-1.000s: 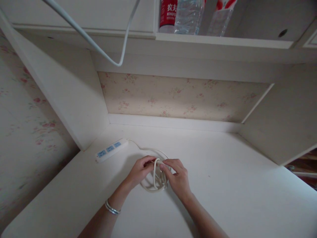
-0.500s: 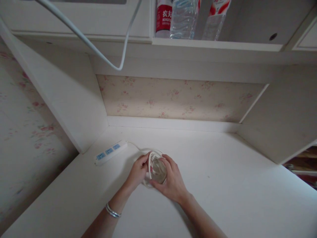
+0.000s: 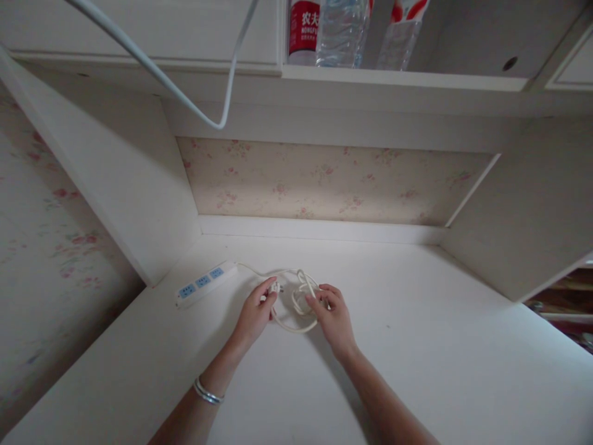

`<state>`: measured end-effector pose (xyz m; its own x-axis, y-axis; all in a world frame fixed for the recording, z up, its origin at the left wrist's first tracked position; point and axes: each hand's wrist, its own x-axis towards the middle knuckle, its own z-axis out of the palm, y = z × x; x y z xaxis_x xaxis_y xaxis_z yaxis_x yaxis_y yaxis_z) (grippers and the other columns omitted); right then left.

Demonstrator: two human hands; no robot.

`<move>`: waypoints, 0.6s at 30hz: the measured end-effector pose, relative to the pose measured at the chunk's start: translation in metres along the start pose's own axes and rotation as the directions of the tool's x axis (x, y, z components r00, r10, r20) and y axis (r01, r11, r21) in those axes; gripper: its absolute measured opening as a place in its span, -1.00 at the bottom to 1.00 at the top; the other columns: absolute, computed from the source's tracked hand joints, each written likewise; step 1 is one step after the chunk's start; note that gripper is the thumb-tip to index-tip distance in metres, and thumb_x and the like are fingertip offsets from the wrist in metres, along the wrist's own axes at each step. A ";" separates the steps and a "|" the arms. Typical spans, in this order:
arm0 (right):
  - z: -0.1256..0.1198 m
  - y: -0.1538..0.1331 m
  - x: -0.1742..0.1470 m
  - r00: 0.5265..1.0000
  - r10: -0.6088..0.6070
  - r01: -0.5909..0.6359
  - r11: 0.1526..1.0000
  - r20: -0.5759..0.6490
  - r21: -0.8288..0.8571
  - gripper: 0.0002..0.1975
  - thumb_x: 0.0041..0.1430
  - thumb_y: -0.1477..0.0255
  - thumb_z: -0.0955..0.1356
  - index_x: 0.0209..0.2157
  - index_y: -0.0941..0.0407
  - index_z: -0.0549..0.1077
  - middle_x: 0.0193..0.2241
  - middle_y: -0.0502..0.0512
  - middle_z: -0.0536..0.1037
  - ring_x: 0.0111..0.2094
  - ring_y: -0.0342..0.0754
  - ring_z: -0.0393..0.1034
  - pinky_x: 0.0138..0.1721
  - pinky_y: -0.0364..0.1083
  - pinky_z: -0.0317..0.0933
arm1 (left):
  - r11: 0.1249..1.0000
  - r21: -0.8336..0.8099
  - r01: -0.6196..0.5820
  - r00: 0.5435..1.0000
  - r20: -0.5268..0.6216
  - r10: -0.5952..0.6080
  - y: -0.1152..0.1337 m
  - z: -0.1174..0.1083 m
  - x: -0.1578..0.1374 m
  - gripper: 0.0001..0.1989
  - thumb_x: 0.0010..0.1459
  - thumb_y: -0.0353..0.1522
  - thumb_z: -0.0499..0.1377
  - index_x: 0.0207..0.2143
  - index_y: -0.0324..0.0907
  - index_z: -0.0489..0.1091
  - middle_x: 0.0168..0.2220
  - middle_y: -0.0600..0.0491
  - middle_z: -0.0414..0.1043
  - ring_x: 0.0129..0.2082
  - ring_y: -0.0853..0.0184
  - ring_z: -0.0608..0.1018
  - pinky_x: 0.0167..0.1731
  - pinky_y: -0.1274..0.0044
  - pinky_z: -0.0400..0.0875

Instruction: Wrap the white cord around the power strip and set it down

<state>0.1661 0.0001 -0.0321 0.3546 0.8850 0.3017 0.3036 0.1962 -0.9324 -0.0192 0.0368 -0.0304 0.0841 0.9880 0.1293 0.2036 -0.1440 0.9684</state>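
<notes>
My left hand (image 3: 258, 303) is closed on a white plug (image 3: 275, 287), whose metal prongs point right. The plug's white cord (image 3: 296, 330) curves below, from the left hand over to the right. My right hand (image 3: 331, 312) pinches the loops of this cord between thumb and fingers, and more loose coils lie between the two hands. Off to the left on the desk is a white power strip (image 3: 204, 284) with blue socket faces; the cord runs out of its right end into the coils.
Around the hands spreads a white desktop (image 3: 417, 346). A shelf above holds plastic bottles (image 3: 343, 34), and a thick white cable (image 3: 185, 99) hangs in a loop at upper left. Side panels (image 3: 532, 216) and a floral back wall (image 3: 324, 179) enclose the desk.
My hands have moved apart. The plug now shows in the left hand, and the bundled cord has loosened into wider loops, with the right hand gripping its right side.
</notes>
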 end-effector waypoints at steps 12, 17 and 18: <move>-0.014 0.001 0.015 0.963 0.271 -0.238 0.847 0.001 0.475 -0.66 -0.01 0.11 0.38 -0.38 0.12 0.50 -0.41 0.04 0.53 -0.40 -0.08 0.36 -0.36 -0.13 0.20 | 0.960 0.157 -0.232 0.901 0.407 0.151 0.021 -0.004 -0.020 -0.57 -0.08 -0.17 0.31 -0.14 -0.10 0.41 -0.17 0.04 0.22 -0.33 0.38 0.40 -0.36 0.56 0.39; -0.018 0.007 0.021 0.942 0.332 -0.262 0.807 -0.039 0.529 -0.66 -0.03 0.10 0.40 -0.39 0.11 0.50 -0.45 0.02 0.54 -0.40 -0.08 0.39 -0.35 -0.14 0.22 | 0.868 0.364 -0.336 0.938 0.211 0.275 0.012 0.002 -0.017 -0.71 -0.08 -0.12 0.30 -0.36 -0.11 0.48 -0.30 0.07 0.17 -0.28 0.32 0.34 -0.20 0.46 0.34; -0.018 0.007 0.022 0.938 0.345 -0.271 0.787 -0.031 0.555 -0.65 -0.03 0.10 0.39 -0.37 0.11 0.50 -0.43 0.03 0.55 -0.39 -0.08 0.40 -0.35 -0.14 0.22 | 0.849 0.399 -0.348 0.937 0.172 0.303 0.011 0.002 -0.016 -0.72 -0.06 -0.11 0.29 -0.40 -0.11 0.49 -0.31 0.06 0.16 -0.24 0.30 0.34 -0.16 0.45 0.32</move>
<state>0.1921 0.0129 -0.0286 0.4650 0.8847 -0.0321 -0.3475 0.1491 -0.9257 -0.0167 0.0191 -0.0221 0.3079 0.8729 0.3785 0.5323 -0.4877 0.6919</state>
